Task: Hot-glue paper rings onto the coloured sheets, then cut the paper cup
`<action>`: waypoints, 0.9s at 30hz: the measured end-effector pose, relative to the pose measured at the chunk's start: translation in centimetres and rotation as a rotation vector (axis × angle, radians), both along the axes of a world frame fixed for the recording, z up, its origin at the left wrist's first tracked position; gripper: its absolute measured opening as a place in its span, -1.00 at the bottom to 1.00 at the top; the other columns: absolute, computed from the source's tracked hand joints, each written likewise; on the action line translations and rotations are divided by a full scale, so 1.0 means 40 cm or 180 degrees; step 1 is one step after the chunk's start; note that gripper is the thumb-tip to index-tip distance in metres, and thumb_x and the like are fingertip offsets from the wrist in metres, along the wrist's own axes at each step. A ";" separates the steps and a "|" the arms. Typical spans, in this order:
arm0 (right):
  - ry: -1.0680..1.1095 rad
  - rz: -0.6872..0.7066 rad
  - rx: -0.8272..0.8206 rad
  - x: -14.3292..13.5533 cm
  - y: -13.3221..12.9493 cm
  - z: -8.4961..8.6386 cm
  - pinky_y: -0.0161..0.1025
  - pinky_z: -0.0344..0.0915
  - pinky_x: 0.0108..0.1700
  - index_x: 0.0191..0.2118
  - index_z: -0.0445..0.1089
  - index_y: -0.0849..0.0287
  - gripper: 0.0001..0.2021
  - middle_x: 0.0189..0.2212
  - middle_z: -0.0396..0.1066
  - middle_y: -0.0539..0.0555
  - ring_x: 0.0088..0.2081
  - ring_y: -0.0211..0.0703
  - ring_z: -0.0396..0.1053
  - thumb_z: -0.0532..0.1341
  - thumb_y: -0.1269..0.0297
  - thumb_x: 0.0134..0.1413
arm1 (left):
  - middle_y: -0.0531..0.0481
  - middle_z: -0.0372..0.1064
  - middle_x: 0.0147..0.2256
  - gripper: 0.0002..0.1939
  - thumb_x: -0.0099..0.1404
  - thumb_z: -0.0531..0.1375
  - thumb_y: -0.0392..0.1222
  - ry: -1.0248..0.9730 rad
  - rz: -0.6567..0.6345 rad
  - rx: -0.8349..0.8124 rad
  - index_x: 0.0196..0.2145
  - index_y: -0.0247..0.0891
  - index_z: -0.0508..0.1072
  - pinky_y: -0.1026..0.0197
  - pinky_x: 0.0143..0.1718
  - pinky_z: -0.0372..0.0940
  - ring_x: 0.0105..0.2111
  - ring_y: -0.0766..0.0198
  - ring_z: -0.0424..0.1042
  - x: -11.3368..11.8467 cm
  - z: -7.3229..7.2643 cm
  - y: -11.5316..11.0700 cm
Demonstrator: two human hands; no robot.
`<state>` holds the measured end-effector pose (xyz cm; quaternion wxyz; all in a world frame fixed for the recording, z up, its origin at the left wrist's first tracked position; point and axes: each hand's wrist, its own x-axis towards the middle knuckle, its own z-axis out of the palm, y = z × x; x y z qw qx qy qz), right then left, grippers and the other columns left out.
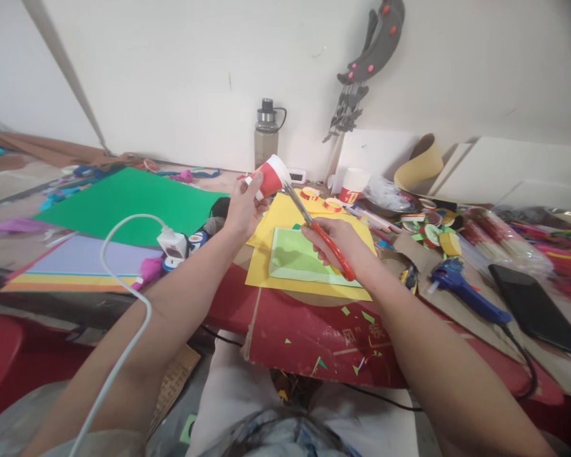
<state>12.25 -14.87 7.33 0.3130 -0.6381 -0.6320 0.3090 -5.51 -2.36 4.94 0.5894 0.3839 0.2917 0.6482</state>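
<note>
My left hand is wrapped around a red and white paper cup, tilted on its side above the table. In my right hand is a pair of scissors with red handles, its blades pointing at the cup's rim. The blade tips meet or lie close against the rim; whether they bite into the paper I cannot tell. Under both hands lie yellow paper and a light green sheet. Two cut cup rings rest just beyond the scissors.
Another paper cup and a water bottle stand at the back. To the right are a blue glue gun with a cord and a black phone. Green paper and a white cable are on the left.
</note>
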 end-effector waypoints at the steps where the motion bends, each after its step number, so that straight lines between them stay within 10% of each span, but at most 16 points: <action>1: -0.0018 0.0011 0.0000 0.000 0.000 0.001 -0.27 0.23 -0.56 -0.29 0.42 0.12 -0.77 -0.61 0.27 -0.08 -0.62 -0.23 0.30 0.20 0.12 0.39 | 0.15 0.46 -0.41 -0.42 0.10 0.58 0.13 0.0019 0.0012 0.0037 -0.22 -0.14 0.32 0.37 -0.54 0.22 -0.56 0.45 0.41 0.000 -0.001 0.001; 27: 0.0091 0.0057 -0.0063 0.007 0.009 -0.012 -0.27 0.24 -0.56 -0.29 0.44 0.13 -0.76 -0.61 0.27 -0.06 -0.62 -0.22 0.32 0.22 0.11 0.36 | 0.08 0.51 -0.32 -0.58 0.15 0.55 0.02 0.0133 0.0107 0.0370 -0.17 -0.09 0.46 0.33 -0.54 0.16 -0.53 0.42 0.35 0.001 0.000 -0.005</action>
